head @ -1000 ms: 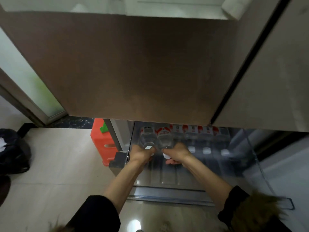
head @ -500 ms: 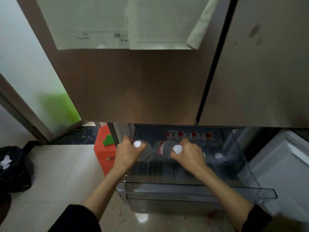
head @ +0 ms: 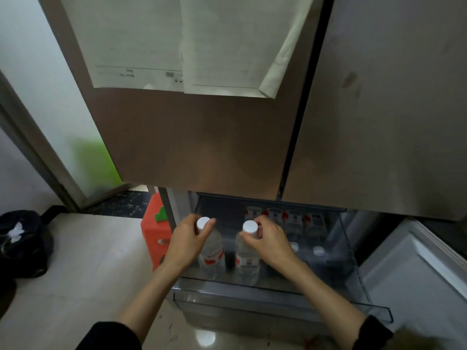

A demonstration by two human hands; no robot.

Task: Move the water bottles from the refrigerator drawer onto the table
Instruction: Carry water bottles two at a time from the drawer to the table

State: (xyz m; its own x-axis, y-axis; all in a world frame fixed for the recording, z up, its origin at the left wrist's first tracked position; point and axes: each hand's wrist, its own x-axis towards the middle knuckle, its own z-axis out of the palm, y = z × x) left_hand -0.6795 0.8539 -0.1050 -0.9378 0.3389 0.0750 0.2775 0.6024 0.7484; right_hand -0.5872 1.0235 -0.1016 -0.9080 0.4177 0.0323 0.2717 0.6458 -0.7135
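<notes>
Two bottles [head: 211,251] now upright above the drawer [head: 278,296], each hand's grip pinching a neck.

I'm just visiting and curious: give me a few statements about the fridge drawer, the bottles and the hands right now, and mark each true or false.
1. Each hand grips one bottle near its cap. True: the left hand holds the left bottle, the right hand the right bottle.
2. The held bottles have red caps. False: both caps are white.
3. More bottles lie at the back of the drawer. True.
4. The drawer is pushed shut. False: it is pulled out.
5. Papers hang on the fridge door. True.
</notes>
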